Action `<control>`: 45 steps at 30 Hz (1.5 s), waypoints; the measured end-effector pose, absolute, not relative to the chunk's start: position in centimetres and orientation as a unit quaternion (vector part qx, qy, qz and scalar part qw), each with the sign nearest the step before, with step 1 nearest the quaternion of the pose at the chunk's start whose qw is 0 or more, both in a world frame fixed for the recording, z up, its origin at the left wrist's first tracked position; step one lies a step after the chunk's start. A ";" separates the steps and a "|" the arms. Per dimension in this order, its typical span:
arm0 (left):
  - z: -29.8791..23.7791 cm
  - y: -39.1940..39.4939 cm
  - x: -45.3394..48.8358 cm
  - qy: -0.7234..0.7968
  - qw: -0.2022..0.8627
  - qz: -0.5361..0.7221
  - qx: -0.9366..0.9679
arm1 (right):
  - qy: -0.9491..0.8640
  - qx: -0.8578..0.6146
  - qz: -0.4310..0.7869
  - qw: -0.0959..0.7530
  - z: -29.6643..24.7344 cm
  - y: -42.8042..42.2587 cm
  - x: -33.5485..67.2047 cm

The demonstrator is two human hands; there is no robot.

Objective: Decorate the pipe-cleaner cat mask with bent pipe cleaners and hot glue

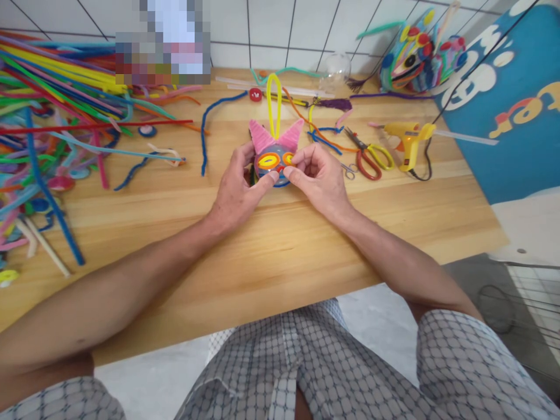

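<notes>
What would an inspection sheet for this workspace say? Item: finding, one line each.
Surface: light wooden table.
Things in hand: cat face with pink ears and yellow loop.
Clutter: pipe cleaners heaped left; scissors and glue gun right.
Hands: left hand holds the cat face's side; right hand touches its front, grip unclear.
Cables: black cord by the glue gun.
Surroundings: white tiled wall behind; blue panel right.

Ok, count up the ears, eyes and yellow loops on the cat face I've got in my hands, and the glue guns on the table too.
Pink ears: 2
Yellow and orange eyes: 2, one partly covered by the right hand
Yellow loop: 1
Glue gun: 1
Total: 6
</notes>
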State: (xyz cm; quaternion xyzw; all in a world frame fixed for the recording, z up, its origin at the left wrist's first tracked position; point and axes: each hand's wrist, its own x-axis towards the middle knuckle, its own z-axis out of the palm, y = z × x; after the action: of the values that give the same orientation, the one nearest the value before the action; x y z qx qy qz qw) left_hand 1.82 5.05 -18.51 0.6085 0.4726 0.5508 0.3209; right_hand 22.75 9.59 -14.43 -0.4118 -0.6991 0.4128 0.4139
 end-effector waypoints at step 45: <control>-18.4 4.5 2.6 0.480 0.313 0.555 0.603 | -0.619 -0.663 -0.025 0.421 -14.3 15.1 43.9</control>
State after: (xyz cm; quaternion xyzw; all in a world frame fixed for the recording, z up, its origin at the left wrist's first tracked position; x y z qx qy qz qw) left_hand 2.64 4.54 -18.38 0.6028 0.4800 0.5551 0.3132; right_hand 43.91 15.09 -14.35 -0.6628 -0.6187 -0.0250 0.4210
